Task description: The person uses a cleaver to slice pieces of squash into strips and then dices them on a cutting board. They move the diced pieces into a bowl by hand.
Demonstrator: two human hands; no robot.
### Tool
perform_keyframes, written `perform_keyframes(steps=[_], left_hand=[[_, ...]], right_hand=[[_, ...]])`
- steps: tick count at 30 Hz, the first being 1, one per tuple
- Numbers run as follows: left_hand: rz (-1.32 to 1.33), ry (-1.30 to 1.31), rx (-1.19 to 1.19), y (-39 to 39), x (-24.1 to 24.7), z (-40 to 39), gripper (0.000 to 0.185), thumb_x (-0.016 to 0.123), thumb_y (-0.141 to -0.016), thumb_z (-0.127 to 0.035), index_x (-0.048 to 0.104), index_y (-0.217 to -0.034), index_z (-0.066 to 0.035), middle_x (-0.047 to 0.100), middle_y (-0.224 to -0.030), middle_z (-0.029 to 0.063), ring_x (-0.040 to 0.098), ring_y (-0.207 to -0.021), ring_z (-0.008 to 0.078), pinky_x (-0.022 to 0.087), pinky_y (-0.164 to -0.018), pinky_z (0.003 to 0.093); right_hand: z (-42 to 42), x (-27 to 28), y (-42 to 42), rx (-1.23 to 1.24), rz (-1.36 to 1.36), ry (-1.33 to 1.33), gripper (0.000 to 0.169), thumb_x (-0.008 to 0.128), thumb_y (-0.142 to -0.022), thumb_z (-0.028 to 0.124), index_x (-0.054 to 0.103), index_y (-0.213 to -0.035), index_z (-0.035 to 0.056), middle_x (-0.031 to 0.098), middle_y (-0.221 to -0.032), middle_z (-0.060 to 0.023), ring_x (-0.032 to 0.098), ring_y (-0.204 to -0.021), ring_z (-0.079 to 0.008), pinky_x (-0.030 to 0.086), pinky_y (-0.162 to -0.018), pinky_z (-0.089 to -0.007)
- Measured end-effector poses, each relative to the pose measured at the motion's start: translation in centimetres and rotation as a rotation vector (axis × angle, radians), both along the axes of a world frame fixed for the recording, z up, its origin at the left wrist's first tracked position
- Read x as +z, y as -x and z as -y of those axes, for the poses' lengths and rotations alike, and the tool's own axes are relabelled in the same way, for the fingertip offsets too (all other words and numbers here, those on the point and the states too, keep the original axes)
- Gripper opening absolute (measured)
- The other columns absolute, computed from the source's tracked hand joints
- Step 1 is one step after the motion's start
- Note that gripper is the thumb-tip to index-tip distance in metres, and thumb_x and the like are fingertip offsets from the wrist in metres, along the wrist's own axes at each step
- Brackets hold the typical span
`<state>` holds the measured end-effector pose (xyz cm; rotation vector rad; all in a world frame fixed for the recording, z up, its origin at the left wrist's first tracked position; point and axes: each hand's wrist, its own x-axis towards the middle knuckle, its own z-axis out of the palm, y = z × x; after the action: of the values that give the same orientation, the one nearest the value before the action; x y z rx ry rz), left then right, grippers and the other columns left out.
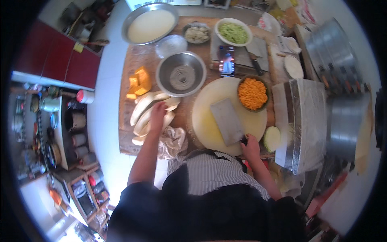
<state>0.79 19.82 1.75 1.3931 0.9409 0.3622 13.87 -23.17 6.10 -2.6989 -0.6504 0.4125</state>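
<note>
My right hand (251, 147) grips the dark handle of a cleaver (227, 121). The broad blade lies flat over a round, pale cutting board (203, 103) with a yellow stain. At the left, my left hand (158, 113) reaches onto several long, pale, peeled vegetables (142, 120). Whether its fingers close on one of them is hard to make out. On the board's right side stands a bowl of finely chopped orange vegetable (252, 93). Beyond the pale vegetables are orange squash pieces (141, 82). A crumpled cloth (173, 140) lies nearest me on that side.
A steel bowl (193, 62) stands behind the board, near a phone with a lit screen (226, 62). Farther back are a basin of pale liquid (151, 25), a bowl of green shreds (232, 32) and a knife (257, 65). A cut green vegetable (272, 139) sits right.
</note>
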Motion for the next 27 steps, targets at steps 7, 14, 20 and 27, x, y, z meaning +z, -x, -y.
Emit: perform_keyframes(steps=[7,14,20,27], left_hand=[[-0.01,-0.137,0.384,3.2,-3.3,-12.9,0.022,0.059,-0.094,-0.016,0.064,-0.11,-0.001,0.067,-0.095,0.0069,0.061,-0.083,0.0132,0.05,-0.075,0.0269],[-0.58,-0.5,0.222,4.5,-9.3,-21.1,0.067,0.071,-0.084,-0.028,0.043,-0.137,0.002,0.053,-0.131,0.0248,0.054,-0.12,0.0338,0.044,-0.1,0.04],[-0.479,-0.04,0.111,2.0,-10.0,-22.1,0.078,0.073,-0.082,-0.026,0.034,-0.144,0.002,0.054,-0.13,0.0238,0.058,-0.112,0.0301,0.05,-0.089,0.0351],[-0.489,-0.185,0.154,2.7,-12.9,-24.1,0.077,0.077,-0.074,-0.015,0.038,-0.139,0.001,0.058,-0.124,0.0209,0.063,-0.103,0.0279,0.055,-0.079,0.0347]], right_hand=[[-0.9,0.9,-1.0,-0.08,-0.145,0.089,0.045,0.076,-0.074,0.015,0.054,-0.112,0.0039,0.056,-0.108,-0.0197,0.056,-0.103,-0.0384,0.047,-0.088,-0.0442],[-0.7,0.7,-0.7,-0.123,-0.157,0.082,0.044,0.076,-0.074,0.015,0.055,-0.111,0.0042,0.057,-0.109,-0.0194,0.057,-0.103,-0.0379,0.048,-0.087,-0.0441],[-0.5,0.9,-0.8,-0.141,-0.154,0.098,0.045,0.078,-0.072,0.014,0.055,-0.109,0.0042,0.059,-0.105,-0.0187,0.058,-0.1,-0.0369,0.048,-0.086,-0.0432],[-1.2,1.0,-1.0,-0.126,-0.157,0.099,0.045,0.077,-0.071,0.013,0.055,-0.109,0.0041,0.059,-0.106,-0.0179,0.06,-0.099,-0.0343,0.049,-0.087,-0.0417]])
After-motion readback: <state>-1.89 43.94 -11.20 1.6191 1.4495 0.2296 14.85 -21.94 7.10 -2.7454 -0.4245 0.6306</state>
